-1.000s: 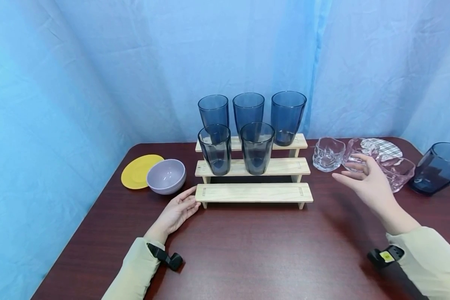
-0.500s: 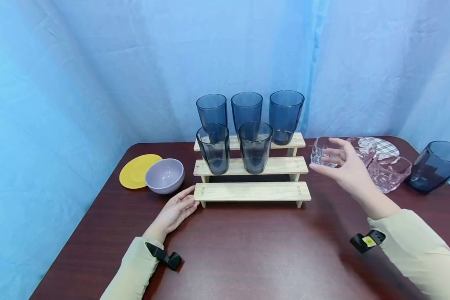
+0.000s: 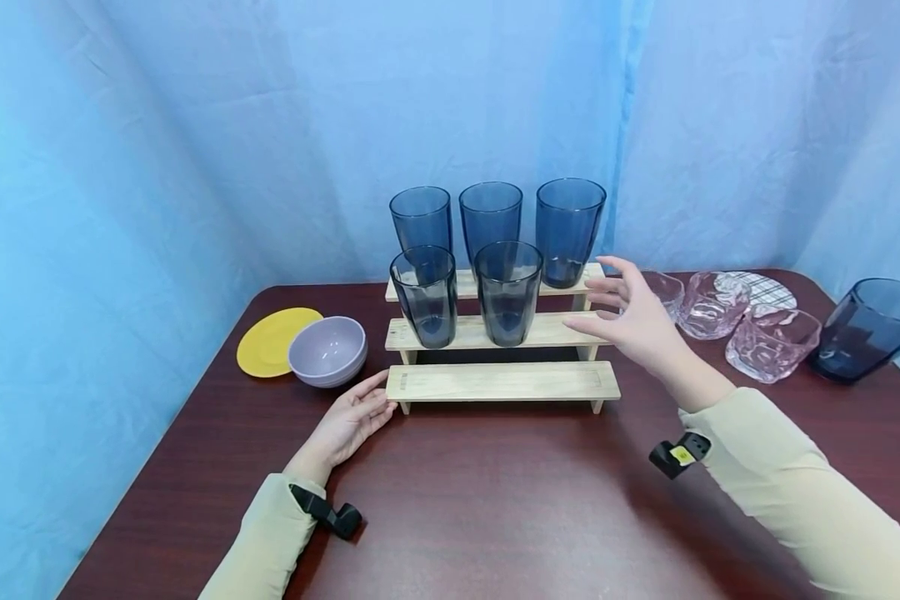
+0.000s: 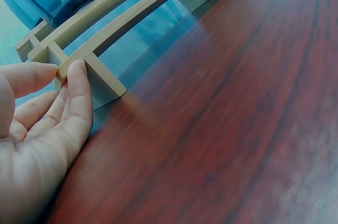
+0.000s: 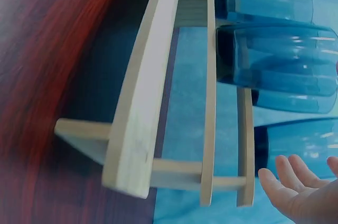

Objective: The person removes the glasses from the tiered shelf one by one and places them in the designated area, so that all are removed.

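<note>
A three-step wooden rack [image 3: 502, 383] stands mid-table in the head view. My left hand [image 3: 351, 425] pinches the left end of its lowest step; the left wrist view shows thumb and fingers [image 4: 80, 89] at that corner. Two smoky blue glasses [image 3: 508, 296] stand upright on the middle step, and three blue glasses [image 3: 570, 229] on the top step. My right hand [image 3: 639, 327], holding nothing, hovers by the right end of the middle step with thumb and fingers spread. In the right wrist view its fingertips are close to a blue glass [image 5: 296, 145].
Left of the rack, a lilac bowl [image 3: 328, 350] sits against a yellow plate [image 3: 270, 343]. To the right are a clear tumbler [image 3: 663, 292], two pink tumblers [image 3: 772, 346], a checked plate [image 3: 768, 292] and another blue glass [image 3: 866, 333]. A blue curtain [image 3: 307, 150] hangs behind.
My right hand has moved left, from over the pink tumblers past the clear tumbler to the rack's right end. The left hand stays at the rack.
</note>
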`<state>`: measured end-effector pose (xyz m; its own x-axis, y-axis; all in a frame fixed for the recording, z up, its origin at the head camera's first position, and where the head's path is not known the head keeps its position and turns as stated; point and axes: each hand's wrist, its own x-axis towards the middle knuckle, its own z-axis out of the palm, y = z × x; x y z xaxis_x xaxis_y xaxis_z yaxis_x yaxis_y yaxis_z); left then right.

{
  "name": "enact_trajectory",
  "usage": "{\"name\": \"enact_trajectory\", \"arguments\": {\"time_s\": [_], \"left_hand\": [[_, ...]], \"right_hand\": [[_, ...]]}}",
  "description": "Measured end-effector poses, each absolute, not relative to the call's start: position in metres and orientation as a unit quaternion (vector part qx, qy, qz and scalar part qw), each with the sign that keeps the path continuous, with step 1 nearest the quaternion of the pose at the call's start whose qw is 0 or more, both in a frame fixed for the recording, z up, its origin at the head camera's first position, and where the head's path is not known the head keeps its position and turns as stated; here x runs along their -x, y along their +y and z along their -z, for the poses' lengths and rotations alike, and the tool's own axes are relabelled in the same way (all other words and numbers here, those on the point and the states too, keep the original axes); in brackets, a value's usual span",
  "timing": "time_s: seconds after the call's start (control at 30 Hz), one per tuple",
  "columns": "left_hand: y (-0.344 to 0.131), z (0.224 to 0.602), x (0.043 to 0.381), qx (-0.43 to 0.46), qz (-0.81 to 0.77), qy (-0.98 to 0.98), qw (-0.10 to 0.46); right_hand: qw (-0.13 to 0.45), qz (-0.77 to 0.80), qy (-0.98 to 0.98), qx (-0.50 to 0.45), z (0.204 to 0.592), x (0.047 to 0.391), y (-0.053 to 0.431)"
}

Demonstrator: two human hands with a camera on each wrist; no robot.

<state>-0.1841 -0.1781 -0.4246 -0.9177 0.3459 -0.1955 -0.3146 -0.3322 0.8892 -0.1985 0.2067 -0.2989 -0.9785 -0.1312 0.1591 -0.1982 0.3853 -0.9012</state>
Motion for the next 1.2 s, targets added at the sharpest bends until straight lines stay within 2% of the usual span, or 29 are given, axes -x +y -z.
{"name": "enact_trajectory", "arguments": {"time_s": [0.2, 0.47, 0.8, 1.2], "left_hand": [[-0.180, 0.428, 0.185, -0.026, -0.812, 0.547, 0.200], [-0.182, 0.431, 0.183, -0.085, -0.815, 0.540, 0.192], [-0.178, 0.426, 0.183, -0.023, -0.806, 0.558, 0.198], [-0.178, 0.426, 0.183, -0.017, -0.809, 0.553, 0.199]], "right_hand": [[0.016, -0.534, -0.839, -0.106, 0.297, 0.207, 0.191], [0.002, -0.535, -0.838, -0.113, 0.292, 0.216, 0.170], [0.000, -0.515, -0.850, -0.114, 0.292, 0.225, 0.158], [0.007, -0.509, -0.853, -0.113, 0.298, 0.230, 0.147]]}}
